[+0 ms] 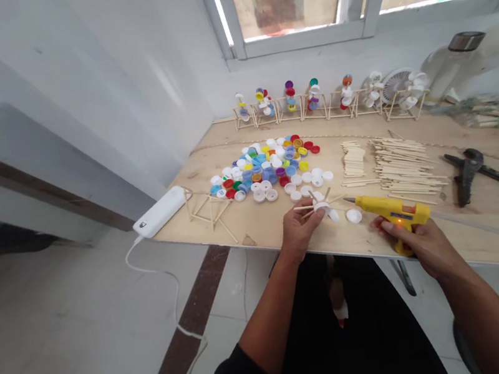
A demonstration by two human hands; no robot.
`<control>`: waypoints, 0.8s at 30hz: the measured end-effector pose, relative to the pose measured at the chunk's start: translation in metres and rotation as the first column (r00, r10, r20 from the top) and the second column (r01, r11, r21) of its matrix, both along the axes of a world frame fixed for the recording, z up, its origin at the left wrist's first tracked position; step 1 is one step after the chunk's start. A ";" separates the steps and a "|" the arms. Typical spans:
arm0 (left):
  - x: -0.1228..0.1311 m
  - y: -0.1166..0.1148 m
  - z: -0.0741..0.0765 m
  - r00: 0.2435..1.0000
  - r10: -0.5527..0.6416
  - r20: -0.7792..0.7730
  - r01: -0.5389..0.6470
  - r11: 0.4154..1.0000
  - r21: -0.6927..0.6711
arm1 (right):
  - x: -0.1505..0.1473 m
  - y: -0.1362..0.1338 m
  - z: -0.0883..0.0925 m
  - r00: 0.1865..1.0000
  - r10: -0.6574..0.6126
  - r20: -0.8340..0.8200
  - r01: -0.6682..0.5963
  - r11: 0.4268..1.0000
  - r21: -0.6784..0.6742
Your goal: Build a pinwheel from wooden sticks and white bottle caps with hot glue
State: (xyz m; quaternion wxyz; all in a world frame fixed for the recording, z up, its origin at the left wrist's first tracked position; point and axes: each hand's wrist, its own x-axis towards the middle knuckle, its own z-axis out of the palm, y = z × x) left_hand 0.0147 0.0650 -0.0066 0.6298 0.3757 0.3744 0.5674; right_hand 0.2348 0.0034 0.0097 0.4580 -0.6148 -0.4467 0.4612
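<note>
My left hand is closed on a small wheel made of white bottle caps with thin wooden sticks radiating from it, held just above the plywood table. My right hand grips a yellow glue gun, whose nozzle points left toward the wheel, a short gap away. One loose white cap lies between the two hands. A pile of coloured and white bottle caps sits behind my left hand.
Stacks of wooden sticks lie right of the caps. A stick frame and a white power bank with a cable sit at the left edge. Black pliers lie at right. Finished cap-and-stick models line the back wall.
</note>
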 end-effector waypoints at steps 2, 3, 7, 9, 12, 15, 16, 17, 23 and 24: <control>0.000 0.000 0.000 1.000 0.006 0.001 -0.006 1.000 0.005 | -0.001 -0.002 0.003 1.000 0.007 -0.017 -0.007 1.000 -0.001; 0.000 0.000 -0.001 1.000 0.005 0.000 -0.005 1.000 0.008 | -0.002 -0.003 0.004 1.000 0.008 -0.024 -0.008 1.000 -0.001; 0.000 0.001 -0.001 1.000 -0.013 0.005 0.013 1.000 0.017 | -0.002 -0.005 0.005 0.999 0.021 -0.040 -0.022 1.000 -0.009; 0.000 0.001 -0.002 1.000 -0.020 0.005 0.020 1.000 0.024 | -0.001 -0.005 0.004 0.999 0.038 -0.025 -0.039 0.999 -0.024; -0.001 0.001 -0.003 1.000 -0.025 -0.012 0.025 0.999 0.034 | -0.002 -0.006 0.003 0.999 0.045 0.008 -0.045 0.998 -0.044; -0.002 0.002 -0.004 0.999 -0.037 -0.014 0.038 0.998 0.053 | -0.005 -0.006 0.004 0.999 0.028 0.034 -0.026 0.999 -0.047; -0.002 0.002 -0.005 0.999 -0.041 -0.013 0.041 0.997 0.058 | -0.007 -0.007 0.004 0.999 0.018 0.047 -0.016 0.999 -0.044; -0.002 0.002 -0.005 0.999 -0.043 -0.013 0.043 0.997 0.061 | -0.008 -0.007 0.005 0.998 0.009 0.064 -0.007 0.999 -0.039; -0.002 0.002 -0.004 0.999 -0.044 -0.007 0.044 0.997 0.059 | -0.016 -0.009 0.005 0.988 -0.042 0.147 0.046 0.999 -0.027; -0.002 0.002 -0.004 0.999 -0.043 0.000 0.043 0.997 0.059 | -0.017 -0.009 0.004 0.988 -0.044 0.151 0.048 0.999 -0.022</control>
